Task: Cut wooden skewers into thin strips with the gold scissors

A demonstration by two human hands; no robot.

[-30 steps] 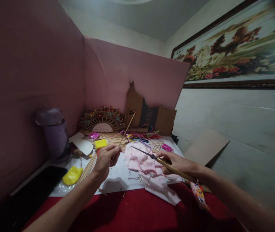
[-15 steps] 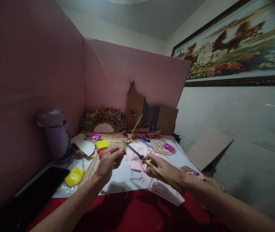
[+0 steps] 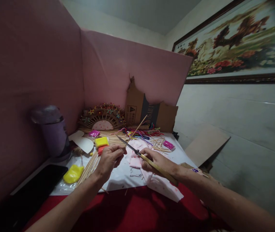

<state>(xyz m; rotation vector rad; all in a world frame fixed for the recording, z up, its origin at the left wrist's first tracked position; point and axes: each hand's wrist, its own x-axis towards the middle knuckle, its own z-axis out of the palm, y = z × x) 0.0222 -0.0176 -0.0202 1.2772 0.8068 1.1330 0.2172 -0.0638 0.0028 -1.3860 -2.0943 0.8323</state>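
Note:
In the middle of the head view, my left hand [image 3: 110, 159] is closed, pinching the lower end of a thin bamboo stick [image 3: 137, 129] that slants up to the right. My right hand [image 3: 158, 162] wraps round the yellowish wooden handle of a knife [image 3: 130, 146]. Its dark narrow blade points up-left and crosses the stick just above my left fingertips. Whether the edge is biting into the stick is too small to tell. Below the knife lies a pink patterned cloth [image 3: 149, 180], partly under my right hand.
Bamboo sticks [image 3: 89, 169] lie left of my hands. Yellow clay [image 3: 73, 174], a black phone [image 3: 43, 180] and a purple tumbler [image 3: 55, 138] line the left side. At the back stand a decorated fan-shaped piece [image 3: 102, 117] and torn cardboard [image 3: 166, 117], with coloured pipe cleaners [image 3: 149, 131] before them.
The stick leans further to the right now. The knife has shifted slightly up and left against it. Both hands keep their holds, and the whole view has tilted a little.

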